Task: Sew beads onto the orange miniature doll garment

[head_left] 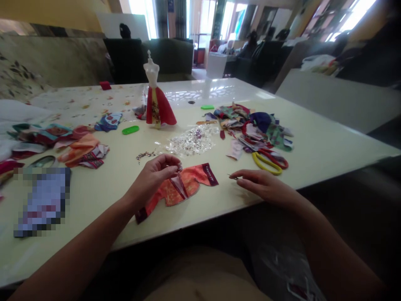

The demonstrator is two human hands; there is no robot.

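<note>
My left hand (159, 167) is closed in a pinch above the table, with a small shiny, beaded-looking piece (179, 167) at its fingertips. Just under it lies a doll-sized orange jacket (191, 179) with dark red cuffs and a crossed collar, spread flat. Right of the jacket, my right hand (263, 183) pinches a thin, dark, pointed tool (232, 177), too small to name for sure. Beyond the jacket, clear plastic bags of sparkling beads (192, 141) lie beside a little pile of loose beads (145, 155).
A white mini dress form (152, 73) in a red skirt (165, 109) stands at the back. Scissors with red and yellow handles (267, 163) lie by fabric scraps (247, 121) on the right. More cloth pieces (83, 148) and a green case (130, 130) are left. The table edge (184, 225) is near me.
</note>
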